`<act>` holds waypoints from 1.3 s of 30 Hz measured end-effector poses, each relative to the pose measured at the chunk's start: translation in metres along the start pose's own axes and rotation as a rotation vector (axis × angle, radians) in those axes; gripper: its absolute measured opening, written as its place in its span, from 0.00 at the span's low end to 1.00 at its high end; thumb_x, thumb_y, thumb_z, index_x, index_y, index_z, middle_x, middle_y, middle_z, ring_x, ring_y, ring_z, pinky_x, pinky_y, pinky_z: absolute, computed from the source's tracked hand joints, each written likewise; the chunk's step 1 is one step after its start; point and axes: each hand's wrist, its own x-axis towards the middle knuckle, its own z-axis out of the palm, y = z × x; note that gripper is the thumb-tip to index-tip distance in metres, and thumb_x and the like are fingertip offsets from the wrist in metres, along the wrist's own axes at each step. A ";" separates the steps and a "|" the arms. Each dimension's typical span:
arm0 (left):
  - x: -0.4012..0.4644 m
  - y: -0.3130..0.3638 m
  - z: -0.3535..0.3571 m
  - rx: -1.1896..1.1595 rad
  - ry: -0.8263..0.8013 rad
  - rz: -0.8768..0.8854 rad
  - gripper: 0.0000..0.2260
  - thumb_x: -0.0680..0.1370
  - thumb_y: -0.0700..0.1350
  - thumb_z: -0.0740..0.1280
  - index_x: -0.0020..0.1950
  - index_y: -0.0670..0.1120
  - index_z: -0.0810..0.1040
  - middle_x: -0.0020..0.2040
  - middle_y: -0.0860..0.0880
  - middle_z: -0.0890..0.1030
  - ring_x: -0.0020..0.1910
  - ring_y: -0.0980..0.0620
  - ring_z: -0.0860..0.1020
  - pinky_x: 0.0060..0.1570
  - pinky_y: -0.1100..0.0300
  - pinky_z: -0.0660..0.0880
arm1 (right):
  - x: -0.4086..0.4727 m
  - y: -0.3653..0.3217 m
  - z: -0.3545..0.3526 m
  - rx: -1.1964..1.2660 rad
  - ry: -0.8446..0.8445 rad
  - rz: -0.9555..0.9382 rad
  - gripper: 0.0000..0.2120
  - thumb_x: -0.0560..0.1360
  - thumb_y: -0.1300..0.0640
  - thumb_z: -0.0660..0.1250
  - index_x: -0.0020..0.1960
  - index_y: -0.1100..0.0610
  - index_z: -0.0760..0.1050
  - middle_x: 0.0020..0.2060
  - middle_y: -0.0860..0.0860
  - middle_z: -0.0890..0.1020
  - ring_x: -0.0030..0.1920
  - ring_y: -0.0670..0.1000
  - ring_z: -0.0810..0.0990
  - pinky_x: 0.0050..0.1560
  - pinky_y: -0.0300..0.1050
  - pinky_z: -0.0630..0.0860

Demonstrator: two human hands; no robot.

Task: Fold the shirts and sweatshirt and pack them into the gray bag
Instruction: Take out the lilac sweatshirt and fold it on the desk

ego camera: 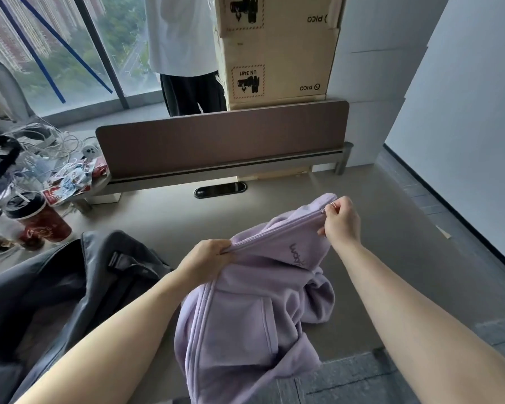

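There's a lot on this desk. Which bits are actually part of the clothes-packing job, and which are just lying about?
Part of the job:
- lilac sweatshirt, held up by its zipper edge
- left hand, gripping that edge
- right hand, pinching the zipper pull
- gray bag, lying open on the left

Just lying about:
- red cup
- snack wrappers
- tangled white cables
- cardboard boxes behind the divider

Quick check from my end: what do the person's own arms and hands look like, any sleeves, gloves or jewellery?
Both forearms are bare, with no sleeves in view. The left hand and right hand wear no gloves. No watch, bracelet or ring shows on either.
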 end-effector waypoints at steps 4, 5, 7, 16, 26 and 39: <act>-0.004 -0.012 -0.004 -0.015 0.014 -0.056 0.16 0.75 0.48 0.69 0.30 0.57 0.70 0.26 0.57 0.69 0.27 0.58 0.63 0.30 0.62 0.62 | 0.008 -0.005 -0.005 -0.005 0.013 -0.043 0.08 0.81 0.57 0.54 0.44 0.58 0.65 0.34 0.53 0.77 0.26 0.54 0.79 0.33 0.49 0.73; -0.005 -0.013 -0.003 -0.013 0.003 -0.063 0.16 0.75 0.48 0.69 0.29 0.59 0.70 0.25 0.58 0.69 0.26 0.58 0.63 0.30 0.61 0.62 | 0.010 -0.006 -0.005 -0.007 0.018 -0.054 0.09 0.81 0.56 0.55 0.44 0.58 0.66 0.34 0.53 0.78 0.27 0.55 0.80 0.34 0.50 0.75; -0.006 -0.012 0.002 0.008 -0.020 -0.070 0.16 0.76 0.48 0.68 0.30 0.57 0.69 0.26 0.56 0.69 0.28 0.57 0.64 0.33 0.58 0.63 | 0.012 -0.006 -0.004 -0.022 0.058 -0.072 0.09 0.81 0.55 0.56 0.42 0.56 0.65 0.34 0.52 0.78 0.33 0.58 0.80 0.37 0.54 0.78; -0.010 -0.019 0.016 0.205 -0.089 -0.069 0.16 0.77 0.52 0.64 0.35 0.47 0.62 0.31 0.51 0.69 0.35 0.49 0.67 0.37 0.55 0.68 | 0.022 -0.020 -0.017 -0.097 0.120 -0.131 0.07 0.82 0.56 0.55 0.46 0.57 0.67 0.38 0.50 0.76 0.43 0.58 0.78 0.43 0.54 0.76; 0.032 0.049 -0.007 -0.197 -0.004 0.000 0.17 0.78 0.43 0.66 0.67 0.46 0.73 0.60 0.48 0.78 0.55 0.47 0.78 0.55 0.56 0.75 | -0.024 -0.079 -0.031 0.318 -0.477 -0.442 0.08 0.80 0.65 0.59 0.42 0.64 0.66 0.34 0.57 0.69 0.34 0.51 0.66 0.34 0.44 0.67; 0.031 0.063 -0.039 -0.644 -0.091 -0.031 0.15 0.60 0.39 0.64 0.45 0.42 0.80 0.40 0.48 0.80 0.42 0.51 0.77 0.44 0.56 0.75 | -0.034 -0.066 -0.037 0.465 -0.547 -0.273 0.03 0.77 0.60 0.67 0.48 0.60 0.77 0.42 0.55 0.79 0.42 0.52 0.75 0.45 0.46 0.75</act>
